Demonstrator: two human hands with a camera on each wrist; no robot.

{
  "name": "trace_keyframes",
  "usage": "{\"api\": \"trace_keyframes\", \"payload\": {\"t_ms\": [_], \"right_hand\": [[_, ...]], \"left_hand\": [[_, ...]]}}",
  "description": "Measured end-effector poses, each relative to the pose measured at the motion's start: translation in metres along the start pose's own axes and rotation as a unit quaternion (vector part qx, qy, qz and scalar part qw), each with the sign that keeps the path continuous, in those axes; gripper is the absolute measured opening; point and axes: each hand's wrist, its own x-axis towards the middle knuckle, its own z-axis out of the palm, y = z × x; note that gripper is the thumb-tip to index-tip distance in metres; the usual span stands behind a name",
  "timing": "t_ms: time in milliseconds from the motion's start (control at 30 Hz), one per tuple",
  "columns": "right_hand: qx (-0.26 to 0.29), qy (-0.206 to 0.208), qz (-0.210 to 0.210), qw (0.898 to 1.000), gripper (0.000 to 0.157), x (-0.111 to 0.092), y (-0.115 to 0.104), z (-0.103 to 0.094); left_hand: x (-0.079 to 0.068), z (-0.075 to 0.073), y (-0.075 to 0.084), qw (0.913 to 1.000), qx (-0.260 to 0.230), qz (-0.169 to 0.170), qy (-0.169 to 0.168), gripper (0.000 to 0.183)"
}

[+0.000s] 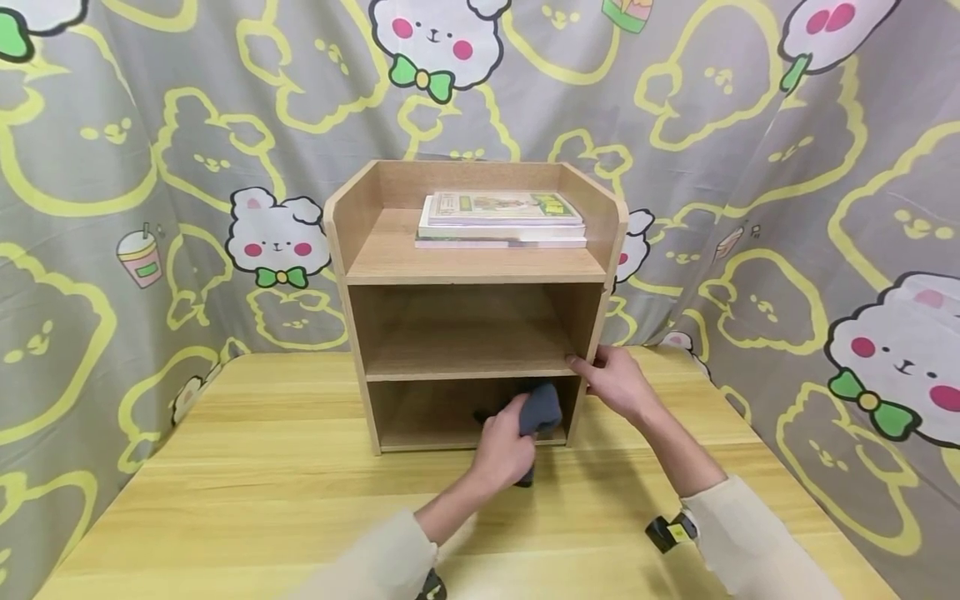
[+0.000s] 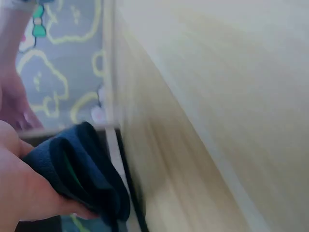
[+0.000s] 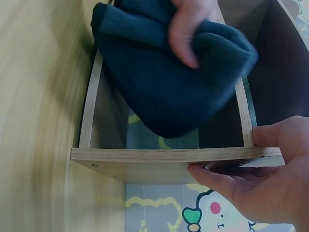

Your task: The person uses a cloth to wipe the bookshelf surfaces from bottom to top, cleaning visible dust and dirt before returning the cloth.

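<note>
A small wooden shelf unit [image 1: 472, 268] stands on the table with its open front towards me. My left hand [image 1: 504, 446] grips a folded dark blue cloth [image 1: 542, 408] at the mouth of the bottom compartment, near its right side. The left wrist view shows the cloth [image 2: 82, 164] bunched between thumb and fingers; in the right wrist view the thumb lies over the cloth [image 3: 174, 87]. My right hand [image 1: 621, 385] holds the unit's right side panel [image 3: 164, 154], thumb at the middle board's front edge and fingers on the outer face.
Several books [image 1: 498, 221] lie stacked on the top shelf. Light wooden table [image 1: 225, 500] surrounds the unit. A grey patterned curtain [image 1: 187, 125] hangs behind and on both sides. Small dark devices [image 1: 671, 531] sit at my wrists.
</note>
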Motion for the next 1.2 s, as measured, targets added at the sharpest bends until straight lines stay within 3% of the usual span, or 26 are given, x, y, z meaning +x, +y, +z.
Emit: {"api": "trace_keyframes", "payload": {"t_ms": [167, 333, 533, 667, 767, 867, 1000, 1133, 1200], "right_hand": [[-0.015, 0.000, -0.002, 1.000, 0.050, 0.000, 0.001, -0.001], [-0.039, 0.010, -0.009, 0.999, 0.050, 0.002, 0.002, -0.001], [-0.025, 0.009, -0.009, 1.000, 0.050, 0.002, 0.001, 0.000], [-0.012, 0.009, -0.005, 1.000, 0.049, 0.001, 0.001, 0.000], [-0.010, 0.010, -0.001, 1.000, 0.049, 0.001, 0.001, 0.000], [-0.008, 0.008, 0.001, 1.000, 0.049, 0.000, 0.002, 0.001], [-0.009, 0.006, 0.003, 1.000, 0.048, 0.000, 0.002, 0.001], [-0.012, 0.004, 0.007, 1.000, 0.049, 0.000, 0.000, 0.000], [-0.015, 0.001, 0.008, 1.000, 0.050, 0.000, 0.000, -0.001]], "left_hand": [[0.004, 0.020, 0.022, 0.9995, 0.004, 0.033, -0.001, 0.078], [0.010, 0.029, 0.030, 0.9990, 0.005, 0.043, 0.011, 0.078], [0.011, 0.026, 0.023, 0.9956, 0.058, 0.074, 0.004, 0.082], [0.010, 0.022, 0.007, 0.9882, 0.132, 0.071, -0.032, 0.080], [0.008, 0.022, -0.004, 0.9751, 0.201, 0.045, -0.082, 0.072], [0.005, 0.025, -0.007, 0.9497, 0.283, 0.033, -0.130, 0.064], [0.002, 0.031, -0.001, 0.9204, 0.360, 0.039, -0.148, 0.061], [0.000, 0.036, 0.006, 0.9106, 0.384, 0.035, -0.150, 0.062], [0.001, 0.039, 0.008, 0.9115, 0.379, 0.034, -0.155, 0.063]]}}
